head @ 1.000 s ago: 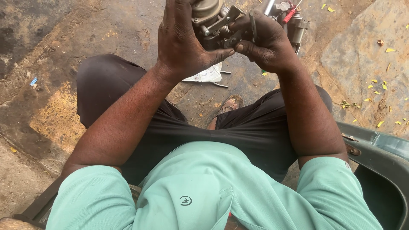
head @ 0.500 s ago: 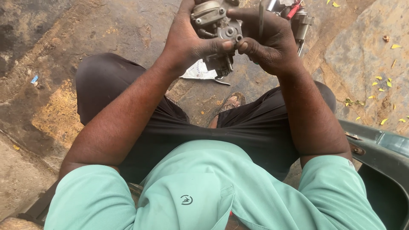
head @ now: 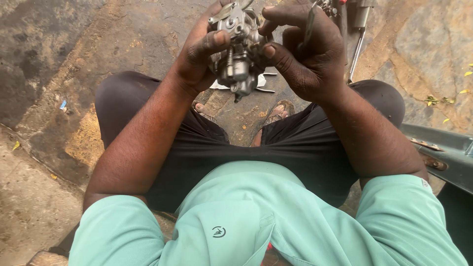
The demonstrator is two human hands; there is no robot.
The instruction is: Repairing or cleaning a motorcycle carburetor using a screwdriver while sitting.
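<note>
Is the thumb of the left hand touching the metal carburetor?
Touching. In the head view, the left hand wraps around the side of the grey metal carburetor, and its thumb lies pressed across the carburetor's front, with no gap visible.

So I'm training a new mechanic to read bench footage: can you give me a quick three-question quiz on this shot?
1. True or false: both hands grip the metal part.
2. Which hand also holds a thin metal tool? A) left hand B) right hand C) neither
3. Fill in: the person sits over stained ____ ground, wearing a green shirt.

Key: 1 true. 2 B. 3 stone; I cannot tell the stone or paving type more closely.
</note>
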